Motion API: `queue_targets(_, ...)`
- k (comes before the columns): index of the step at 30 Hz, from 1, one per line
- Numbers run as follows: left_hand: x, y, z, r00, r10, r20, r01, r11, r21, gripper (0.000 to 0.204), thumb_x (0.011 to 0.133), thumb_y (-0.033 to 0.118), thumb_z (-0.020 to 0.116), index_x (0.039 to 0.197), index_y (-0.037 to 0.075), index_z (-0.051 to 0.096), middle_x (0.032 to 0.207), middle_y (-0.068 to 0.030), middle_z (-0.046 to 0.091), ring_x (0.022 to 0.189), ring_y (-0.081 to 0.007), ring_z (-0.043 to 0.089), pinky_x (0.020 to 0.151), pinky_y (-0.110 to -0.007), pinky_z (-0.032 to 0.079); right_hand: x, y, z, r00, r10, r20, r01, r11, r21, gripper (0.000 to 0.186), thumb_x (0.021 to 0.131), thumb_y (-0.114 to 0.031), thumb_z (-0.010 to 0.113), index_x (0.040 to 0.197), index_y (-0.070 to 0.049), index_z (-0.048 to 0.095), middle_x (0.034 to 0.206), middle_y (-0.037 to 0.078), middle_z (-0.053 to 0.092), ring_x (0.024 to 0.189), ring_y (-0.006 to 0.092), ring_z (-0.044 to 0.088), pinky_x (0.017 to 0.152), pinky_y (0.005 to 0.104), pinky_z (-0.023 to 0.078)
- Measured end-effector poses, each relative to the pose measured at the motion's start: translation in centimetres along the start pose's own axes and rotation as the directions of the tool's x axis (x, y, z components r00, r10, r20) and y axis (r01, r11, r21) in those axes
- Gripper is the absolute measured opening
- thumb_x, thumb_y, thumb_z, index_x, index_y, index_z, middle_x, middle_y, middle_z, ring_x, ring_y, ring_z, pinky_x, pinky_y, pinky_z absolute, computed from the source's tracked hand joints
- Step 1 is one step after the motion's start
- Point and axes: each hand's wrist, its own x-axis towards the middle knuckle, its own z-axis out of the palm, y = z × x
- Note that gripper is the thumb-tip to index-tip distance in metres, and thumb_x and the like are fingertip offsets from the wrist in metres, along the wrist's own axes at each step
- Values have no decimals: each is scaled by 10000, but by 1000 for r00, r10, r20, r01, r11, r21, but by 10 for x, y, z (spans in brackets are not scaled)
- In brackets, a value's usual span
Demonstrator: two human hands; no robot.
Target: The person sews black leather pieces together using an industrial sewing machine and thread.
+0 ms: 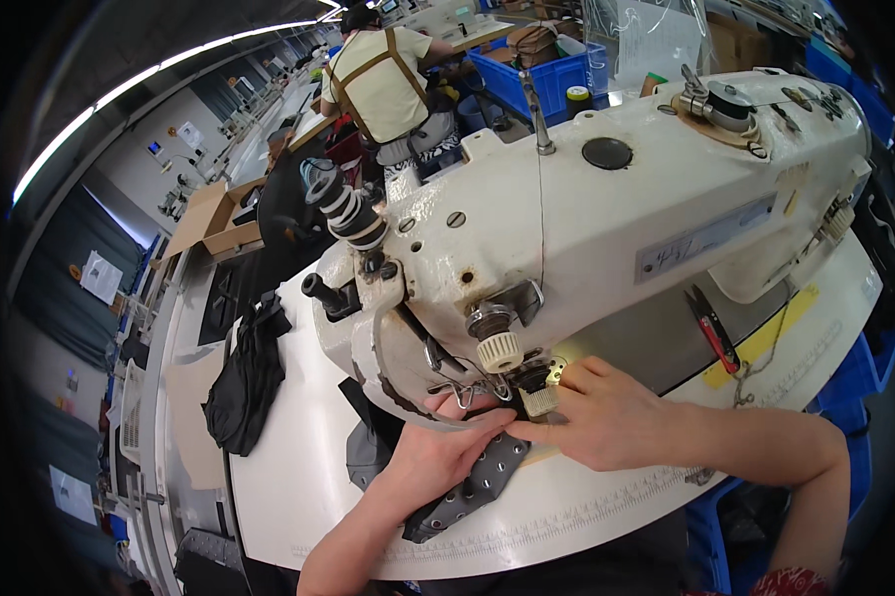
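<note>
Both my hands are at the needle area of a white sewing machine (586, 199). A dark grey fabric piece with rows of metal eyelets (482, 487) lies there on the white table, part of it under the machine head. My left hand (452, 447) grips this fabric from the left, its fingertips partly hidden behind the machine head. My right hand (606, 412) is closed at the fabric's right edge, beside a cream knob (540, 400). Its index finger meets the left hand's fingertips on the cloth. The needle itself is hidden.
Red-handled thread snips (713, 333) lie right of the hands, near a chain (765, 353). Black fabric pieces (249, 382) lie at the table's left. Behind the machine stand a blue crate (497, 74) and a person in a pale shirt (383, 84). An open cardboard box (224, 223) is farther left.
</note>
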Motion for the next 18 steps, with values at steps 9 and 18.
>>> queue_targets(9, -2, -3, 3, 997, 41, -69, -44, 998, -34, 366, 715, 24, 823, 1052, 154, 767, 1023, -40, 701, 945, -253, 665, 779, -345, 505, -3, 3, 5, 998, 16, -57, -10, 994, 110, 304, 807, -171, 642, 1097, -145, 726, 977, 29, 588, 894, 219, 561, 846, 360, 460)
queue_targets(18, -2, -3, 3, 997, 6, -71, -11, 997, -72, 370, 717, 21, 821, 1058, 156, 774, 1020, -38, 706, 947, -255, 673, 814, -336, 518, -4, 5, 7, 996, 36, -81, -28, 995, 99, 274, 790, -181, 646, 1044, -110, 722, 969, 30, 587, 897, 216, 570, 836, 352, 466)
